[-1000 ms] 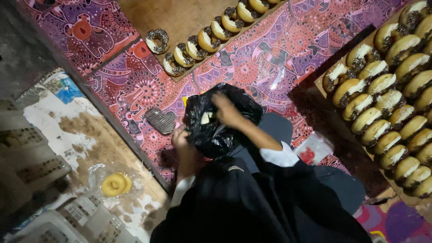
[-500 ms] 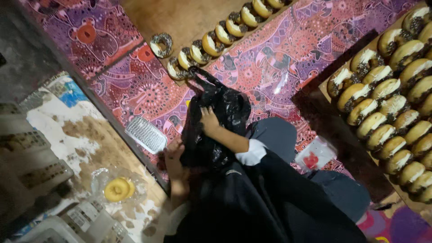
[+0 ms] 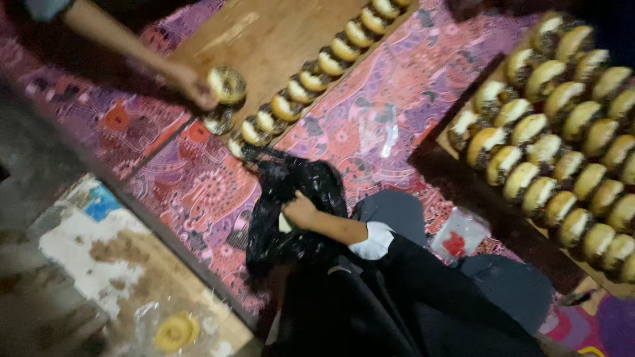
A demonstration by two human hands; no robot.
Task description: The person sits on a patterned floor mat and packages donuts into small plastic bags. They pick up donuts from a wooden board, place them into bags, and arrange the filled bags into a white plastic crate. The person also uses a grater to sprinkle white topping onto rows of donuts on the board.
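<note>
Head view: the right hand [image 3: 301, 210] had its grip pinching the black plastic bag [image 3: 291, 211]; the left hand's grip, hidden under the bag, could not be told. At eleven o'clock, another person's hand [image 3: 188, 84] held a doughnut [image 3: 227, 84].

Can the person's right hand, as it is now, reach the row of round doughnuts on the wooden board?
Probably yes. The right hand grips the black plastic bag, and the doughnut row lies just beyond over bare patterned cloth. Another person's hand works at its near end.

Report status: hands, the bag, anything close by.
Right hand gripping black plastic bag; left hand hidden beneath it. Bag bunched over the patterned mat. Another person's hand holds a doughnut at the row's end, just beyond.
</note>
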